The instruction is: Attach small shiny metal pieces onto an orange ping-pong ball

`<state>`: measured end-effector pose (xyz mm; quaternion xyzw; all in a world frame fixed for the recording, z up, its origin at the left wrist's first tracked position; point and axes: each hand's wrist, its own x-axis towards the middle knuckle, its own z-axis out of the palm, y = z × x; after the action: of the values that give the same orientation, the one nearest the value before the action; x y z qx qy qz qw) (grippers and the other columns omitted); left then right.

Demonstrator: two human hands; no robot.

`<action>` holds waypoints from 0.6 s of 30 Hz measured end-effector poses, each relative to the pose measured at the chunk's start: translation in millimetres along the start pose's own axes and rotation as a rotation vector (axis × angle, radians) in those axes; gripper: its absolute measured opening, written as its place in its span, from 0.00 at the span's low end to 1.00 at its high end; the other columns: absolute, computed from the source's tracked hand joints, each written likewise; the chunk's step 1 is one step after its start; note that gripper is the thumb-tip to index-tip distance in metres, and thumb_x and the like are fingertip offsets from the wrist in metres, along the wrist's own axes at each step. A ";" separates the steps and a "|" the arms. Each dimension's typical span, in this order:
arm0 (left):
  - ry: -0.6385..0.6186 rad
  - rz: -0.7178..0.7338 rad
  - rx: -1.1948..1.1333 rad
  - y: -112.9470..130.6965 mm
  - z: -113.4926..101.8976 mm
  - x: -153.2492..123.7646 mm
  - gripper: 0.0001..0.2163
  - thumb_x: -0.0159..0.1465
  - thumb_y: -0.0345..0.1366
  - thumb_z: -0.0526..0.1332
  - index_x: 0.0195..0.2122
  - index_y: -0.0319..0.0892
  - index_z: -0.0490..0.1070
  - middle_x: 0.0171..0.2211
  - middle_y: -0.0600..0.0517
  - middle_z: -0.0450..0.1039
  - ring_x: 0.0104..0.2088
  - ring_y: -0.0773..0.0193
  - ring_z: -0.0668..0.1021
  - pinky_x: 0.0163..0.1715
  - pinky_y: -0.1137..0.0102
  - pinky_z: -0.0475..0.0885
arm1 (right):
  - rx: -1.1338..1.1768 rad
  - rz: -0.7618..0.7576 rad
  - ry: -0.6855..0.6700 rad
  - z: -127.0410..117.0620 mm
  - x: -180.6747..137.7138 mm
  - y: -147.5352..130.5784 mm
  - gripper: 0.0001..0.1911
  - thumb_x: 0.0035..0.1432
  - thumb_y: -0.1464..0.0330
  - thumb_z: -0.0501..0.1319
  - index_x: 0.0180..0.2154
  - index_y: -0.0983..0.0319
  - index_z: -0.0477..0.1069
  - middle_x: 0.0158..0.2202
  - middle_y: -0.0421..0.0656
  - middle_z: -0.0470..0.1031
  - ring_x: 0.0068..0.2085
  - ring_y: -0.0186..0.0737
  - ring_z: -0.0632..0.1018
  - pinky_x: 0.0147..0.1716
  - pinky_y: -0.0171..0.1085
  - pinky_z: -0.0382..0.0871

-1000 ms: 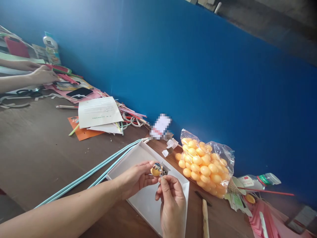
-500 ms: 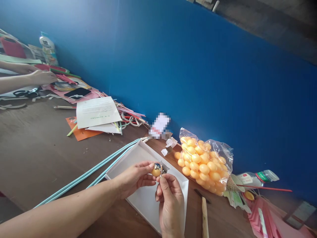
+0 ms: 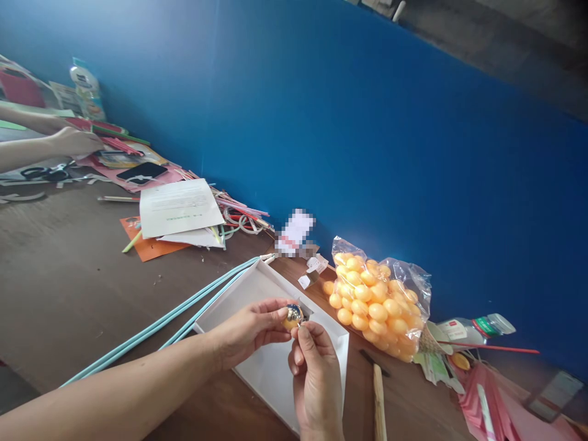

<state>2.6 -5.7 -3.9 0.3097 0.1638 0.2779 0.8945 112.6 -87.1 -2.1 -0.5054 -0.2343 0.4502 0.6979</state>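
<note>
Over a shallow white box (image 3: 278,370), my left hand (image 3: 250,331) grips a small shiny ball (image 3: 294,316), silver with a gold-yellow patch, between thumb and fingers. My right hand (image 3: 315,367) is closed just below and to the right. Its thumb and forefinger pinch at the ball's lower edge; a tiny pale bit shows there, too small to name. The two hands nearly meet at the ball. Some small dark bits lie in the box corner behind it, mostly hidden by the fingers.
Right of the box sits a clear bag of orange balls (image 3: 376,303), with a plastic bottle (image 3: 478,329) beyond. A wooden stick (image 3: 379,401) lies nearby. Light-blue rods (image 3: 184,306) and papers (image 3: 181,208) are to the left. Another person's hands (image 3: 76,142) work far left, before a blue partition (image 3: 321,122).
The shiny ball has turned slightly in my fingers, so more of its silver side shows. Both hands stay in nearly the same place, and the view has shifted very slightly.
</note>
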 end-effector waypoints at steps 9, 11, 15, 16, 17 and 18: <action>-0.003 0.009 0.010 2.8 2.0 -1.5 0.14 0.57 0.35 0.61 0.45 0.38 0.70 0.38 0.45 0.73 0.39 0.62 0.75 0.49 0.62 0.64 | 0.000 -0.004 0.000 1.0 -1.5 -1.6 0.07 0.52 0.65 0.63 0.30 0.62 0.68 0.24 0.37 0.70 0.19 0.24 0.58 0.17 0.27 0.50; -0.004 0.010 0.005 3.3 2.3 -1.7 0.14 0.57 0.35 0.62 0.45 0.38 0.70 0.39 0.45 0.73 0.39 0.62 0.75 0.49 0.62 0.64 | 0.001 0.000 -0.002 0.5 -1.9 -1.5 0.07 0.51 0.65 0.63 0.30 0.62 0.68 0.24 0.37 0.70 0.19 0.24 0.58 0.16 0.27 0.51; -0.021 0.012 -0.002 3.6 2.4 -2.4 0.14 0.57 0.34 0.61 0.46 0.38 0.70 0.41 0.44 0.73 0.39 0.62 0.75 0.49 0.62 0.64 | 0.020 0.017 -0.008 -0.6 -2.0 -0.7 0.07 0.51 0.65 0.63 0.31 0.61 0.67 0.21 0.35 0.68 0.18 0.24 0.57 0.16 0.27 0.51; -0.023 0.013 -0.001 3.6 2.4 -2.6 0.15 0.58 0.34 0.61 0.46 0.38 0.69 0.41 0.44 0.73 0.39 0.62 0.75 0.50 0.62 0.63 | 0.021 0.019 -0.009 -0.7 -2.0 -0.5 0.07 0.52 0.65 0.63 0.31 0.61 0.67 0.21 0.35 0.67 0.18 0.24 0.57 0.16 0.27 0.51; -0.025 0.014 0.000 3.7 2.4 -2.8 0.15 0.58 0.34 0.61 0.46 0.38 0.69 0.41 0.44 0.73 0.39 0.62 0.75 0.50 0.62 0.63 | 0.022 0.019 -0.010 -0.8 -2.0 -0.3 0.07 0.52 0.65 0.63 0.31 0.61 0.67 0.21 0.35 0.67 0.18 0.24 0.57 0.16 0.27 0.51; -0.027 0.015 0.001 3.7 2.4 -3.0 0.15 0.58 0.34 0.61 0.46 0.38 0.69 0.41 0.44 0.73 0.39 0.62 0.75 0.50 0.62 0.63 | 0.023 0.019 -0.010 -0.9 -2.0 -0.3 0.07 0.52 0.66 0.62 0.31 0.61 0.67 0.21 0.35 0.67 0.18 0.24 0.57 0.16 0.27 0.51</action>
<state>-0.2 -6.2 0.6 0.3150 0.1495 0.2804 0.8943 112.4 -89.3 -1.9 -0.4973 -0.2279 0.4622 0.6980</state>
